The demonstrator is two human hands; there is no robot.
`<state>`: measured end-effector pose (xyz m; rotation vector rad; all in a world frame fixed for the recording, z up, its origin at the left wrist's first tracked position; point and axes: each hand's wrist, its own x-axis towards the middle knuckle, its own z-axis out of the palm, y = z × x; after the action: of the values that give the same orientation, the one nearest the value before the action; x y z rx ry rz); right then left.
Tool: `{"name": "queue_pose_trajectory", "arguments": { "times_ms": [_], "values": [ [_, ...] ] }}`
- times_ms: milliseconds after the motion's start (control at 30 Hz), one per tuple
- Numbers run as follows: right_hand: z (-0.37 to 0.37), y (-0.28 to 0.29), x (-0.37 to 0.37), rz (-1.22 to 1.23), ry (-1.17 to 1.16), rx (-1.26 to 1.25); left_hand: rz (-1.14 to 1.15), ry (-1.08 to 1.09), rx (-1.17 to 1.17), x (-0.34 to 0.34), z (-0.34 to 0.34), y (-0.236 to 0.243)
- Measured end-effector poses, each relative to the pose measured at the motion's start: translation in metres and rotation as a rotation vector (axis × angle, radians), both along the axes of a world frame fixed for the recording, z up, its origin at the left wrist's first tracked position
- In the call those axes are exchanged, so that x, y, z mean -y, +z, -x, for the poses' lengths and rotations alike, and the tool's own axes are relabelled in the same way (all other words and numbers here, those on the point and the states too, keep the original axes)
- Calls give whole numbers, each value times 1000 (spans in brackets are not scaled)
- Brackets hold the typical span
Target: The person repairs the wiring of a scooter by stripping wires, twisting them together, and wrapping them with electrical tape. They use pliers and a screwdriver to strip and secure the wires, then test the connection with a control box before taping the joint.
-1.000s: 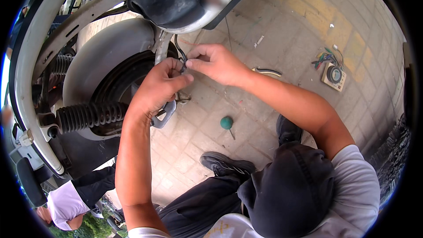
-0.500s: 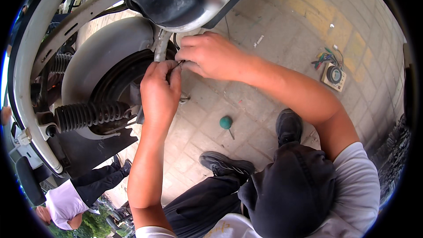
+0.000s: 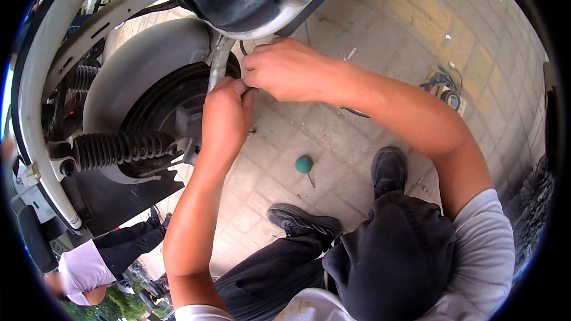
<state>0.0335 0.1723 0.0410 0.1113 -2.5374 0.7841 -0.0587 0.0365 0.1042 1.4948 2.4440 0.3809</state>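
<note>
My left hand point(image 3: 228, 110) and my right hand point(image 3: 291, 72) meet beside the light metal frame tube point(image 3: 220, 66), fingertips pinched together. What lies between the left fingertips is hidden. A thin black cable point(image 3: 242, 48) comes down from under the body panel into the right fingers. Below my right forearm shows a short stretch of dark cable point(image 3: 355, 112). Just left of the hands stands the scooter's wheel point(image 3: 157, 35) with a grey tyre and dark rim. Above them hangs the black underside part point(image 3: 229, 0) with a pale edge.
A coil-spring shock absorber point(image 3: 122, 150) and a black mud flap point(image 3: 113, 199) are at left. On the paved floor point(image 3: 267, 160) lie a green-handled tool point(image 3: 303, 164) and a tester with coloured leads point(image 3: 452, 99). Another person point(image 3: 89, 267) is at lower left.
My left hand has moved slightly right and up, closing against the right. The dark strand between the fingertips is now covered. A dark cable has come into view below my right forearm.
</note>
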Motion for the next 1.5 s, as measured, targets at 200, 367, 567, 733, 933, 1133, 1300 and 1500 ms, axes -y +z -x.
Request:
{"name": "queue_pose_trajectory", "arguments": {
  "times_ms": [200,367,567,733,933,1133,1300,1500],
  "values": [
    [-8,-9,-2,159,-18,7,-33,55,55,0,-3,-8],
    [-11,-3,-2,361,-28,42,-238,164,-27,10,-14,-18],
    [-2,13,-6,187,24,399,-750,919,1311,29,-57,-71],
    [-2,13,6,107,16,343,-1184,688,1631,18,-50,-96],
    [-5,12,10,140,-48,258,-1276,644,1772,15,-50,-108],
    [2,26,13,245,-136,384,-1295,709,1675,9,-51,-110],
    [5,12,12,614,-127,505,-1317,728,1595,11,-54,-108],
    [0,-3,5,999,-12,498,-1184,626,1615,16,-41,-114]
  ]
}}
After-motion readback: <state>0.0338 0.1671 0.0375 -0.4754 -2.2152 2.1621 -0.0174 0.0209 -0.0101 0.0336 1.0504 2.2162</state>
